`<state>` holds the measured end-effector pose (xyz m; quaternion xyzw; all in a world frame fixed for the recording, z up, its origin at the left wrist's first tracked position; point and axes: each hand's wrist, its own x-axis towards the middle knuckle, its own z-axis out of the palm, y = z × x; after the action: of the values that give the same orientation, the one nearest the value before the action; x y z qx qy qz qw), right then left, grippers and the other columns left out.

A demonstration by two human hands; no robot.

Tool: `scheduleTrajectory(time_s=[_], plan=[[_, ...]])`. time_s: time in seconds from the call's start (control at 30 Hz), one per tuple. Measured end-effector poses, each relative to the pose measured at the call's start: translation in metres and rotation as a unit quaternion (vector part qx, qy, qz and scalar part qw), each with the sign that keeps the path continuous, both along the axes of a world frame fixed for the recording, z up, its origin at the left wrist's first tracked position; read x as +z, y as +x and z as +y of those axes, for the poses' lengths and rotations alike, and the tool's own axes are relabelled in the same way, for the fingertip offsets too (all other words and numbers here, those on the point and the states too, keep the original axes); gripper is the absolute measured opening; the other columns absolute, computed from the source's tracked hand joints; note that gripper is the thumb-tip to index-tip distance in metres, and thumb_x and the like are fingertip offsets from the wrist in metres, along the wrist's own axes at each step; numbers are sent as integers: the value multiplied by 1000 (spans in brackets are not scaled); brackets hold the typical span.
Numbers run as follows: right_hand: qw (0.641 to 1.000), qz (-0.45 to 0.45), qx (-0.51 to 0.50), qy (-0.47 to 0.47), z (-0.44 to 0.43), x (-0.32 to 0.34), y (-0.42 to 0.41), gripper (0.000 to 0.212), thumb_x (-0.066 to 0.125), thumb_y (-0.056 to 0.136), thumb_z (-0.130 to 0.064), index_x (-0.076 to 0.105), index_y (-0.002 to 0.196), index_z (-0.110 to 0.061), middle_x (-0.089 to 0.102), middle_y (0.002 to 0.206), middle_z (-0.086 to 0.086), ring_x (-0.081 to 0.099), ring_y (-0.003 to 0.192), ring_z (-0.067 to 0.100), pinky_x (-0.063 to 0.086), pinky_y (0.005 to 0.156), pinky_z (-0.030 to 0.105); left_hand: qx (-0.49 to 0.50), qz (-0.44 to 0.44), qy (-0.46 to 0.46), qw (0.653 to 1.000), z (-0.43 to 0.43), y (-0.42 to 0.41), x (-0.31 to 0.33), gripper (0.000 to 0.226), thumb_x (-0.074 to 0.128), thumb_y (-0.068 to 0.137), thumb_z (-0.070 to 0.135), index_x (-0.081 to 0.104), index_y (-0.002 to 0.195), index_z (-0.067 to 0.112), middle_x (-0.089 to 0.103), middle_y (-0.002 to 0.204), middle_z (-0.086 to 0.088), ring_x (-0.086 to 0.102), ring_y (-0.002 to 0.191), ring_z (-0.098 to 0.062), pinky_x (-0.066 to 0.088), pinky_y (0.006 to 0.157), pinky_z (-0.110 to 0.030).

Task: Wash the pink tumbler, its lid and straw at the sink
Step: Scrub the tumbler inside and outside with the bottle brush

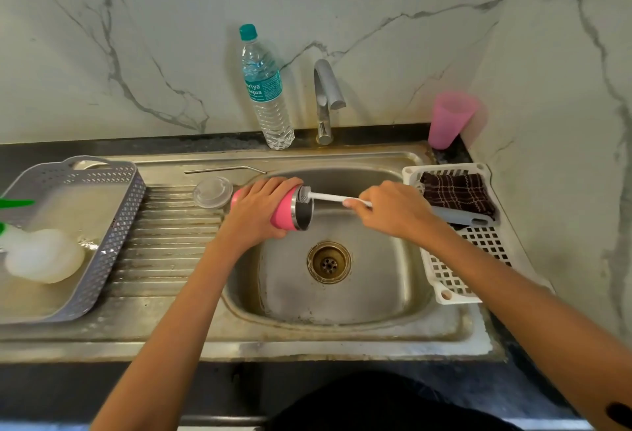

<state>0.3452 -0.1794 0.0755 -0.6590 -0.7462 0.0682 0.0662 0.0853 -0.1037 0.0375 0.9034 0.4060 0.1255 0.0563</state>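
My left hand grips the pink tumbler, held on its side over the left edge of the sink basin with its steel mouth facing right. My right hand holds a white bottle brush by its handle. The brush's bristled head is inside the tumbler's mouth. The clear lid lies flat on the ribbed drainboard just left of the tumbler. The bent metal straw rests along the sink's back ledge behind the lid.
A tap and a water bottle stand behind the basin. A pink cup sits at the back right. A white rack with a dark cloth lies right of the basin. A grey basket sits left.
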Motion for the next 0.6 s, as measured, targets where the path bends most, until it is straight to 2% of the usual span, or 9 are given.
scheduleTrajectory(time_s=[0.1, 0.2, 0.27, 0.33, 0.4, 0.47, 0.53, 0.6], plan=[[1000, -20, 9, -20, -6, -9, -6, 52, 32, 100, -54, 45, 60, -24, 48, 54, -4, 49, 49, 13, 38, 48, 25, -5, 0, 29, 1000, 6, 3, 7, 96, 86, 58, 30, 40, 143, 26, 53, 135, 0, 50, 122, -25, 38, 104, -45], [997, -48, 64, 16, -14, -7, -19, 54, 31, 100, -53, 56, 67, -19, 51, 56, -2, 53, 52, 17, 43, 52, 28, -1, 3, -11, 1000, 5, 6, 8, 98, 86, 60, 31, 36, 144, 28, 49, 138, 0, 46, 126, -25, 39, 106, -49], [995, -67, 59, 43, -6, 5, -14, 53, 32, 99, -54, 53, 65, -21, 49, 55, -4, 51, 52, 15, 37, 49, 26, -9, 15, -40, 999, 3, 8, 6, 98, 85, 61, 30, 35, 145, 29, 47, 141, 1, 43, 131, -24, 36, 109, -48], [997, -66, 22, 27, 1, 12, -2, 53, 33, 99, -56, 53, 63, -22, 50, 56, -4, 49, 52, 12, 30, 46, 24, -29, 42, -26, 998, 3, 9, 6, 97, 84, 61, 31, 36, 145, 29, 48, 141, 2, 42, 132, -23, 33, 109, -44], [999, -32, -5, -3, 0, 3, 1, 54, 33, 98, -57, 54, 64, -22, 51, 55, -3, 51, 52, 13, 31, 46, 24, -42, 51, 16, 998, 5, 8, 10, 95, 84, 60, 32, 39, 144, 28, 50, 140, 2, 46, 129, -23, 34, 107, -44], [1000, -15, 11, -19, -10, -11, -9, 53, 32, 99, -55, 56, 67, -21, 51, 55, -3, 53, 51, 16, 38, 46, 25, -35, 35, 34, 998, 9, 8, 13, 94, 85, 60, 34, 41, 143, 27, 52, 138, 1, 49, 126, -25, 37, 105, -45], [999, -21, 39, 2, -19, -15, -21, 53, 31, 100, -54, 53, 66, -21, 51, 55, -3, 53, 50, 17, 42, 48, 28, -23, 22, 8, 999, 10, 8, 11, 95, 85, 61, 36, 39, 144, 28, 50, 140, 2, 47, 128, -24, 36, 106, -45], [998, -24, 30, 40, -12, -8, -18, 51, 32, 99, -55, 46, 61, -24, 46, 52, -5, 47, 48, 14, 33, 45, 26, -21, 16, -33, 999, 8, 10, 8, 97, 84, 61, 34, 36, 145, 29, 47, 143, 3, 43, 132, -23, 34, 110, -45]])
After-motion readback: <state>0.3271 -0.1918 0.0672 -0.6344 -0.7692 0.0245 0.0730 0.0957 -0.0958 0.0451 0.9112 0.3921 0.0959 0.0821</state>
